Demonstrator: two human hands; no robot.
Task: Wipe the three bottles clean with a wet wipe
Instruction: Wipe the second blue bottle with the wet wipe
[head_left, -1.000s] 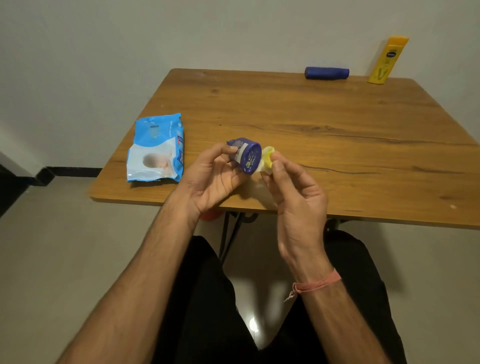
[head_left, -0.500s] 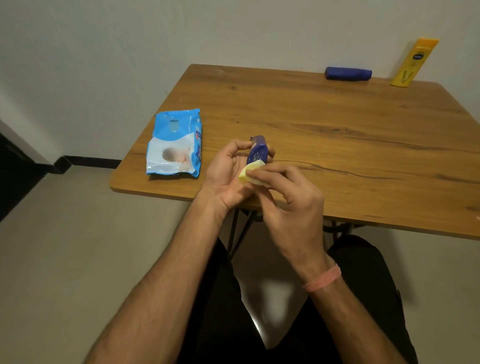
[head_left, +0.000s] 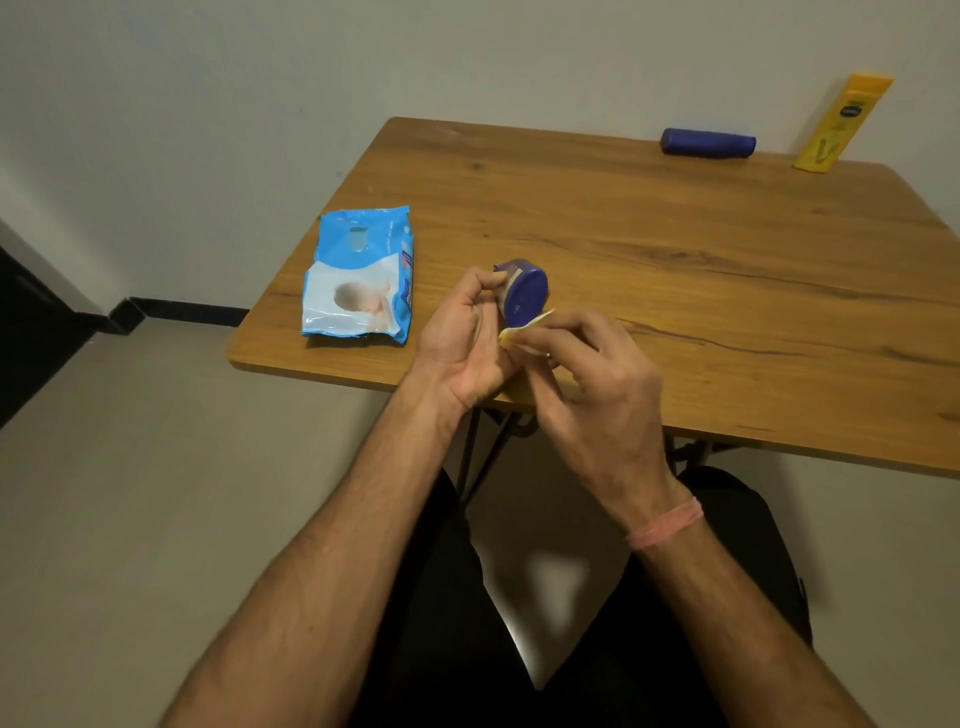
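Two hands work: left (head_left: 467, 338) grips small blue bottle (head_left: 522, 291), right (head_left: 597, 374) pinches wet wipe (head_left: 524, 330).

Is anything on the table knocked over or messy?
One dark blue bottle lies on its side at the table's far edge, and the yellow tube beside it leans against the wall. The wipes pack looks crumpled. Nothing is spilled.

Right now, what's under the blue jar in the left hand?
Just below the blue jar, the right hand pinches a folded yellowish wipe at its lower rim. The left hand holds the jar; its far side and underside are hidden.
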